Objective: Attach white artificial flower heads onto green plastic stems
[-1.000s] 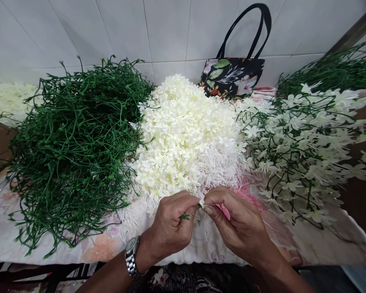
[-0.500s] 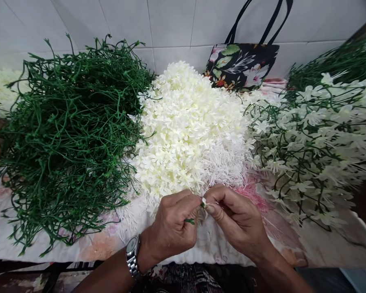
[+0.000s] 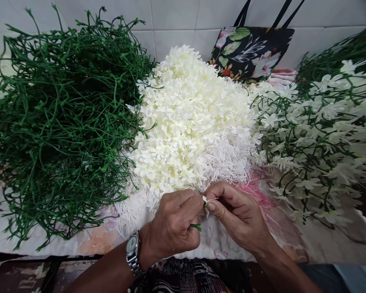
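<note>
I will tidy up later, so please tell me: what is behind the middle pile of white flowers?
Behind the middle pile, the tiled wall shows and, toward the right, a flowered bag. Anything low behind the pile is covered.

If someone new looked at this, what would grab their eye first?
Probably the heap of white blossoms in the middle, with a dark green tangle of stems to its left. In front of the heap, the left hand and right hand meet at a small white flower. A black floral bag sits behind, by the tiled wall.
</note>
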### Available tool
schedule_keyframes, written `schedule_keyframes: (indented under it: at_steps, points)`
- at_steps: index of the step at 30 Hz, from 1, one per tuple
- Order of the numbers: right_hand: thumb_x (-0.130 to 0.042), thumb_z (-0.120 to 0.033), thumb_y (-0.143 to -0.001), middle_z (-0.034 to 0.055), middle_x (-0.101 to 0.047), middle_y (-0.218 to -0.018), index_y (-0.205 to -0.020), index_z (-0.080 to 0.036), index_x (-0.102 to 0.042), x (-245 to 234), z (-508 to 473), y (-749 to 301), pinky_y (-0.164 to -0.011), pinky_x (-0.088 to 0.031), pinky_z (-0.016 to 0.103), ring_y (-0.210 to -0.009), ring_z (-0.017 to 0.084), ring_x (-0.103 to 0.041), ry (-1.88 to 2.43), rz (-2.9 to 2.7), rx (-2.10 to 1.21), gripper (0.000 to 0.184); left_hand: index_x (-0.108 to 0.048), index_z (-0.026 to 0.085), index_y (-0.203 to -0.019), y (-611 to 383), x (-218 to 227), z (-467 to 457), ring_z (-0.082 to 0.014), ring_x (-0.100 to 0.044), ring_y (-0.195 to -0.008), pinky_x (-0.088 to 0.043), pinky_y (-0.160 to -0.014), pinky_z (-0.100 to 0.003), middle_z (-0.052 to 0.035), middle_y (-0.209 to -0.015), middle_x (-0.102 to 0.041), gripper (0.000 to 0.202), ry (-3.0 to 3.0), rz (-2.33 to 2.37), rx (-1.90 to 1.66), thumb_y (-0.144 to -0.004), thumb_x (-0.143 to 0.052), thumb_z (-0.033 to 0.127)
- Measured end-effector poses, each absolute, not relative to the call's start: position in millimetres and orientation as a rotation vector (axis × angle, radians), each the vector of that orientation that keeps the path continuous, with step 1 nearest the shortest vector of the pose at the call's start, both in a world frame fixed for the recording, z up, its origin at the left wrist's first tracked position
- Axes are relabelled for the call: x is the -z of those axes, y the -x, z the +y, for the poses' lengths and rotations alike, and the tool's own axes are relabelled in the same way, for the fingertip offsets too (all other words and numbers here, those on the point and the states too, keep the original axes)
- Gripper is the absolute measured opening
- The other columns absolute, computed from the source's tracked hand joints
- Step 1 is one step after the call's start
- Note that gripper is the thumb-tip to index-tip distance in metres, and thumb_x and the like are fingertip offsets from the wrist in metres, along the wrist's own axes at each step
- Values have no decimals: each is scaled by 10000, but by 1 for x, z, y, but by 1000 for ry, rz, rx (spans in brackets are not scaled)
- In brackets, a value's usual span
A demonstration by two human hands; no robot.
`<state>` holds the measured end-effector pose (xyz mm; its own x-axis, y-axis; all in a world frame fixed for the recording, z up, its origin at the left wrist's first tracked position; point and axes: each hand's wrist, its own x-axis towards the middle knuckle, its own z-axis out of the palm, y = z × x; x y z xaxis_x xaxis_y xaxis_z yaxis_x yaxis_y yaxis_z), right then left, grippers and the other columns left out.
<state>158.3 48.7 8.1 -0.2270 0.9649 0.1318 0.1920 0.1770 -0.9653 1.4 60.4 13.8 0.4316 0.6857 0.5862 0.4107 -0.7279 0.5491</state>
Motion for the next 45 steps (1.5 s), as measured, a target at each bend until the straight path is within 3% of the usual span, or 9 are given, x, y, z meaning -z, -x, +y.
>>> schedule_keyframes:
  at_steps: [22,27,37,45]
  points:
    - [-524,-272,-857,-22,-510,-620,-739,-182,-521,-5,50,-157,-488,-429,210,-541,91,-499,1155,-1583,-1123,148,-424,175,-565,-3,-13,59,-92,-312,-466,-253,-419,-233,34,-520,-346,219,-2282,974,-1158,-709,-408,11]
    - [-548,-215,-840,-16,-589,-674,-839,-198,-562,-14,48,-156,-501,-456,199,-561,91,-548,1140,-1644,-865,22,-435,171,-589,-2,-23,61,-69,-361,-462,-287,-433,-190,49,-522,-372,220,-2018,987,-1110,-738,-398,14]
    - [-555,-254,-844,18,-611,-828,-1066,-214,-527,-12,41,-158,-603,-509,219,-701,114,-591,1116,-1683,-766,227,-509,154,-591,-1,-25,61,-72,-424,-461,-346,-446,-177,36,-508,-477,212,-1838,999,-1113,-776,-434,82]
    - [-564,-188,-822,11,-627,-747,-913,-200,-572,-14,41,-158,-574,-497,229,-638,114,-587,1103,-1692,-684,92,-573,142,-677,-1,-23,61,-82,-479,-488,-393,-465,-185,13,-547,-548,176,-1928,958,-1175,-767,-449,55]
